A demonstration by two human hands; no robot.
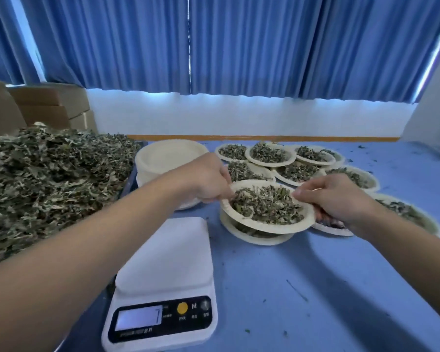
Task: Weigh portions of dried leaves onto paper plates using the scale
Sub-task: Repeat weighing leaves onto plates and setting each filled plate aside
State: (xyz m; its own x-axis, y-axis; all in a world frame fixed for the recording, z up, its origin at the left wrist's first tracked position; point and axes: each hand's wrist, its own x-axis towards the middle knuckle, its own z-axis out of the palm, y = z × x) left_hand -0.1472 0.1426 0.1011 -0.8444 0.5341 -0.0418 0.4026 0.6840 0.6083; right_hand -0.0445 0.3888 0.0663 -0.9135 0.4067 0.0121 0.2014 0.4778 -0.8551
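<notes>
A paper plate (285, 226) full of dried leaves hangs just above another filled plate (258, 238) on the blue table. My left hand (208, 177) grips its left rim and my right hand (333, 195) grips its right rim. The white scale (168, 270) sits near me with a bare platform; its display shows a 7. A big heap of loose dried leaves (48, 179) fills the left side. A stack of bare paper plates (168, 154) stands behind my left hand.
Several filled plates (269, 154) crowd the far middle and right of the table (328, 288). Cardboard boxes (54, 105) stand at the back left. Blue curtains hang behind. Leaf crumbs dot the tabletop.
</notes>
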